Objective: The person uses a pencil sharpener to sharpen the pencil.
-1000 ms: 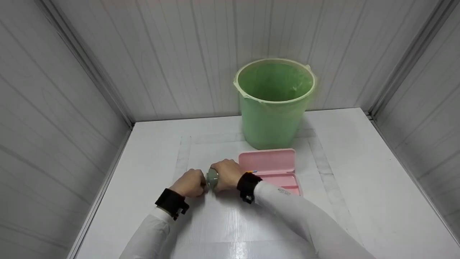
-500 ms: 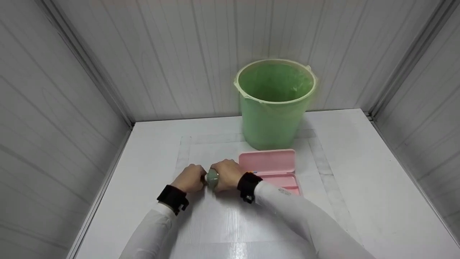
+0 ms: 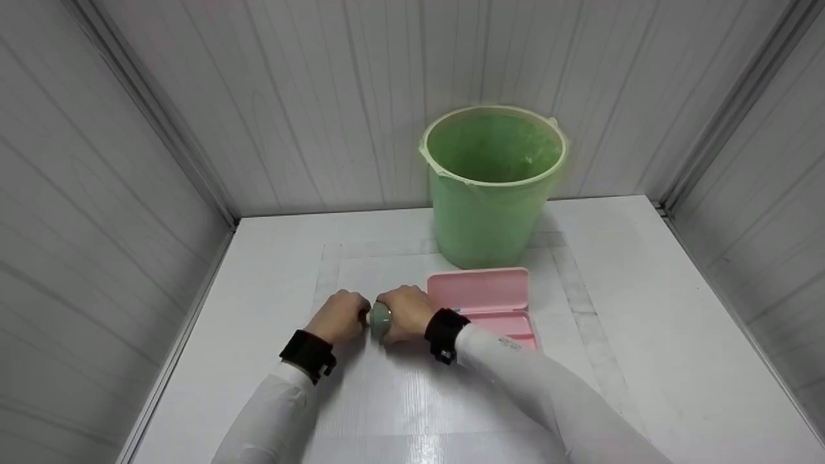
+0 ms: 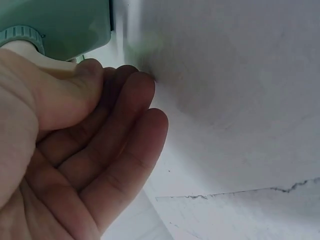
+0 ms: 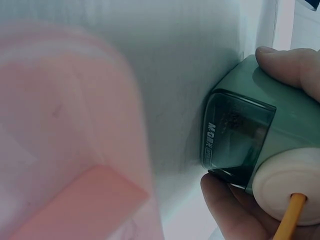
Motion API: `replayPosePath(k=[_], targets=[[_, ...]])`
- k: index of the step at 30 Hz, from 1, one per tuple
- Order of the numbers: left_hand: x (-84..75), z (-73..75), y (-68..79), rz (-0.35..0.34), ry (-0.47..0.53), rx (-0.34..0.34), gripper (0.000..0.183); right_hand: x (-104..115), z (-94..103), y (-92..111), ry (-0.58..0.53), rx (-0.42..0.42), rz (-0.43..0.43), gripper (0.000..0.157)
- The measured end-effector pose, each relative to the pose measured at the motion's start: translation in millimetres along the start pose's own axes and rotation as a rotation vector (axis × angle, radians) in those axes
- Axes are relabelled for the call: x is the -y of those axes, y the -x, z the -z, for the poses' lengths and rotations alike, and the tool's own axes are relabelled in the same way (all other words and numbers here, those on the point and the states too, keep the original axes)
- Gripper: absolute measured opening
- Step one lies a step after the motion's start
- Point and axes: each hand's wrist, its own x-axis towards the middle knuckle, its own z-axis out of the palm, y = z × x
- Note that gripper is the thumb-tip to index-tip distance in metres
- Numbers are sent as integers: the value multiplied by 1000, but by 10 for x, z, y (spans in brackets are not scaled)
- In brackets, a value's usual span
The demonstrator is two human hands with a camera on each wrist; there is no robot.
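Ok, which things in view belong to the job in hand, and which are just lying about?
In the job:
- sharpener, held by the right hand
- pencil, its end in the sharpener
- crank, pinched by the left hand

Apparently just lying about:
- case, pink and open
- bin, green, behind the case

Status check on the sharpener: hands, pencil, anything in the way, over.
Left hand holding cream crank, right hand gripping green sharpener. Yellow pencil inserted. Open pink case nearby, apart from the sharpener, no blockage visible.
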Motion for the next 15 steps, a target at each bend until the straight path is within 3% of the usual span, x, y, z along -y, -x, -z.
replayPosePath(k=[9,15], targets=[[0,48,-33,-13,-32,-21,25,-12,-20,3,-20,4,-14,44],[-36,209,-53,-7,-20,-67,23,2,2,3,-24,2,-14,44]])
